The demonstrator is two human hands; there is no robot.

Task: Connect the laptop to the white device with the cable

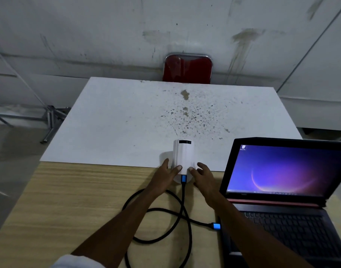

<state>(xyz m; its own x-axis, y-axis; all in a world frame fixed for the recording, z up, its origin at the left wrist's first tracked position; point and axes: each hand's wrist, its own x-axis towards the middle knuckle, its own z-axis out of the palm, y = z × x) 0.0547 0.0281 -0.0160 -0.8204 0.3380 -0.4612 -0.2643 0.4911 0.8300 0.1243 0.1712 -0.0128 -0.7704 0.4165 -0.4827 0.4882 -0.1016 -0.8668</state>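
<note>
White device (183, 157) stands on the bench (69, 200), left of the laptop (285, 190). Our left hand (165, 175) and right hand (201, 176) flank it, fingers loose, thumbs touching, likely steadying it. We judge the cable (183, 194) seated at both ends.

Light wood-grain tabletop (69, 200) fills the near part of the view. A large white board (117, 122) lies flat on it and covers the far half, its near edge running straight across the wood. Brown splatter stains (185, 113) spread over the board's middle and far right, with the biggest blotch near the far edge. A red chair back (187, 70) with a chrome rim stands just behind the board. The grey wall (88, 26) has streaks and smudges. Metal frame legs (49, 120) stand on the floor (11, 151) at left. A pale panel (320, 64) is on the right.
</note>
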